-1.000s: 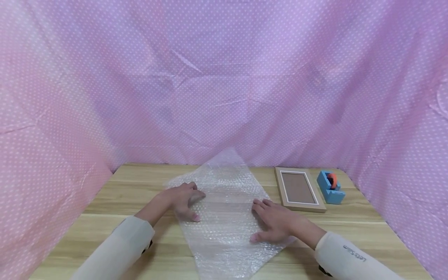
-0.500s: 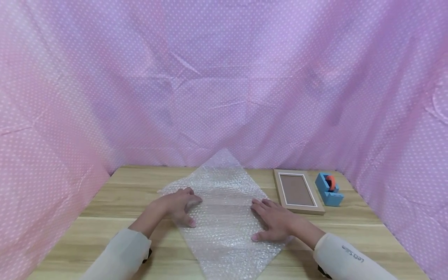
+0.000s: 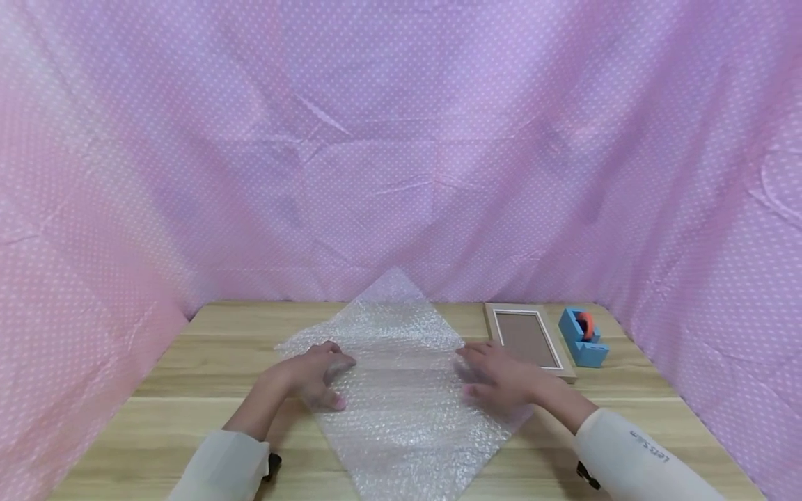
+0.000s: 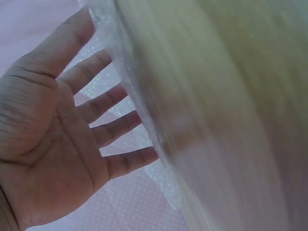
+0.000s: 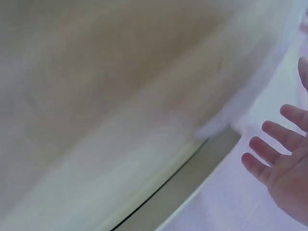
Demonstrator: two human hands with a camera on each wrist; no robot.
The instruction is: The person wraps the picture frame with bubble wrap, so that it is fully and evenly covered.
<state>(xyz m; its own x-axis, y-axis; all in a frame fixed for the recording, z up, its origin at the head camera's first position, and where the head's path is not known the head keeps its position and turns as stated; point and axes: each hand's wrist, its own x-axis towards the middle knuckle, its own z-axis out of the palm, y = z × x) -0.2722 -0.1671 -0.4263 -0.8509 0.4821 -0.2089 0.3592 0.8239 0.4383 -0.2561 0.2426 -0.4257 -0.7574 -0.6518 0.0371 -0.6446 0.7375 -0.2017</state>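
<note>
A sheet of clear bubble wrap (image 3: 401, 424) lies flat on the wooden table, one corner pointing to the back. On its left side rests my left hand (image 3: 313, 376), fingers loosely bent and thumb apart. The left wrist view has the same hand (image 4: 57, 134) with spread fingers, their tips at the bubble wrap (image 4: 163, 185). Over the sheet's right edge is my right hand (image 3: 504, 379), slightly blurred, holding nothing. Its fingers (image 5: 276, 137) are spread in the right wrist view. Just behind it lies a wooden picture frame (image 3: 525, 339), its lower left part hidden by the hand.
A blue tape dispenser (image 3: 589, 353) with an orange roll (image 3: 585, 325) stands right of the frame. Pink dotted cloth (image 3: 388, 153) hangs behind the table (image 3: 207, 376) and along both sides.
My right hand has shifted a little to the right, toward the picture frame. My left hand has moved slightly left and nearer with the bubble wrap's left side. The head view has shifted slightly.
</note>
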